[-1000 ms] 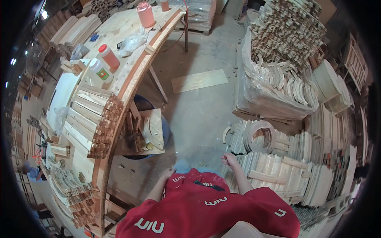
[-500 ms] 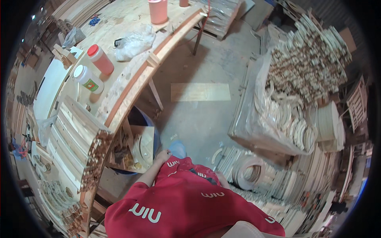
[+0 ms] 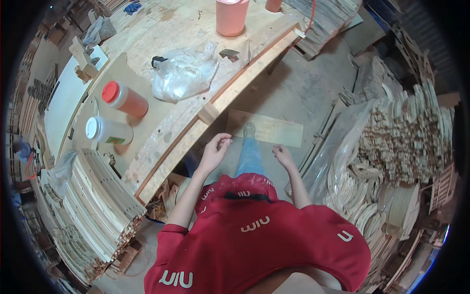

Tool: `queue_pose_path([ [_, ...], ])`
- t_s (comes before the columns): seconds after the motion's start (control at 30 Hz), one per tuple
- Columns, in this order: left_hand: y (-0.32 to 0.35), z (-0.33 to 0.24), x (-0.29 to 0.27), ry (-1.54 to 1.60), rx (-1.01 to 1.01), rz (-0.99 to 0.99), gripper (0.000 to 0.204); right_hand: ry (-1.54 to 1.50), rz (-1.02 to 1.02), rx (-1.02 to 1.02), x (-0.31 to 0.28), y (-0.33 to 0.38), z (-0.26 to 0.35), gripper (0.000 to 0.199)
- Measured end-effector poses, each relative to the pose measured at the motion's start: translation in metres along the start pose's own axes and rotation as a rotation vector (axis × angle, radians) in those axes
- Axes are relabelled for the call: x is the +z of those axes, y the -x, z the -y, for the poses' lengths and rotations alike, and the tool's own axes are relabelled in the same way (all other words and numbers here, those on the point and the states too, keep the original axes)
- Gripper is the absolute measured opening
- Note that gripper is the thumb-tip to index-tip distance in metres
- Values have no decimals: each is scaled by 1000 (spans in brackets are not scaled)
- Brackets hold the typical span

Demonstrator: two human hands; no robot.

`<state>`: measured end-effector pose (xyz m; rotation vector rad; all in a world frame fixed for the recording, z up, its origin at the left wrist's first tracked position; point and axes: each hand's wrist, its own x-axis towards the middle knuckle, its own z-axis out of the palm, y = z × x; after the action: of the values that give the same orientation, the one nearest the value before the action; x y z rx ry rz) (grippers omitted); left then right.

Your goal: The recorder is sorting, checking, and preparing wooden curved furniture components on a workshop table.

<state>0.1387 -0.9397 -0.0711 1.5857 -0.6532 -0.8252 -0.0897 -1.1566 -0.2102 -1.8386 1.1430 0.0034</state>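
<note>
The left hand (image 3: 214, 153) has a half-curled grip, empty, near the edge of the tabletop (image 3: 164, 142). The right hand (image 3: 284, 157): grip loosely bent, also empty, near the wooden board (image 3: 284, 132) on the floor (image 3: 313, 81). That board could slide under a shoe (image 3: 249, 130); a careless swing might knock the left knuckles against the tabletop.

The left hand (image 3: 214, 153) and right hand (image 3: 284, 156) hang bare, fingers (image 3: 224, 136) a bit bent; both arms (image 3: 191, 194) point far.
</note>
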Motion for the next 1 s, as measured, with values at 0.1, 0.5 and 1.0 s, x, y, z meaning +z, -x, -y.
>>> queue_pose_path([
  [0.1, -56, -51, -14, -249, 173, -240, 19, -91, 328, -155, -15, -74, 84, 33],
  [0.5, -158, -54, -8, -902, -241, -809, 33, -29, 1176, -632, -38, -185, 337, 26],
  [1.0, -172, -43, 66, -200, -179, -1094, 26, 467, 393, -1370, 94, -267, 413, 37],
])
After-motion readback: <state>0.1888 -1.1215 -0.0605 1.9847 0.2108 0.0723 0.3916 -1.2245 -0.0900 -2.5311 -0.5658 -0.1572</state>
